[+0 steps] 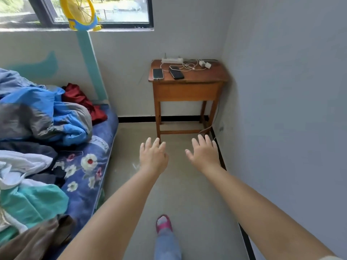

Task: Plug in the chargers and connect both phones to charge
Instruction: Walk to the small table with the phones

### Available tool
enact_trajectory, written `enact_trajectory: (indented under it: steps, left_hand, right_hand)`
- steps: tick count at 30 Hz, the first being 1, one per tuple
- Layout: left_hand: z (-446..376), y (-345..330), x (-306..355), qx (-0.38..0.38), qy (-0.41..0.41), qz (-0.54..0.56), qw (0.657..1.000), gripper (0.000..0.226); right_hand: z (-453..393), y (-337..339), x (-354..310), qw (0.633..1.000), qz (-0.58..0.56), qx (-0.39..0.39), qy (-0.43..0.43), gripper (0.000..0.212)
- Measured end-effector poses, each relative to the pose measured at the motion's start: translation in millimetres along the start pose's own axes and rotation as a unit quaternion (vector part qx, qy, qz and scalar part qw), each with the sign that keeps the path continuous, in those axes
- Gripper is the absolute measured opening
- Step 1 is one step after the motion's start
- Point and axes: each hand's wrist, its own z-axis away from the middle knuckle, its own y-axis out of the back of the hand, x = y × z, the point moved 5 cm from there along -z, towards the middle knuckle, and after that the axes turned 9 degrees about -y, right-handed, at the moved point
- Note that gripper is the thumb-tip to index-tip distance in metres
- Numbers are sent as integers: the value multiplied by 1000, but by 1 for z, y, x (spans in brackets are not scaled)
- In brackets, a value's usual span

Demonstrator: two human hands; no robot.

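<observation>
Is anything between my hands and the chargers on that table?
Nothing visible blocks the way. The left hand and right hand are open and empty over bare floor, short of the wooden table. On top, both phones lie nearer you than the chargers and power strip.

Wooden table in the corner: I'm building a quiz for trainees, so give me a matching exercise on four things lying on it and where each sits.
Things:
1. power strip
2. silver-edged phone
3. black phone
4. white charger plugs

Places on the wooden table:
A. back right, near the side wall
B. front left corner
C. back edge, against the wall
D. middle, under tangled white cables

Pairs: 1-C, 2-B, 3-D, 4-A
</observation>
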Motion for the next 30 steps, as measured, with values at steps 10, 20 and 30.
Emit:
enact_trajectory:
  steps: [10, 20, 30]
  left_hand:
    - [-309, 17, -76, 37, -27, 7, 999, 41]
    - [-567, -9, -131, 3, -5, 34, 999, 41]
    - [-747, -42, -189, -48, 30, 57, 997, 45]
  right_hand:
    - [-291, -1, -7, 999, 4, 18, -40, 51]
    - [-561, -33, 19, 997, -2, -21, -75, 51]
    - [-770, -71, -8, 996, -15, -68, -48, 50]
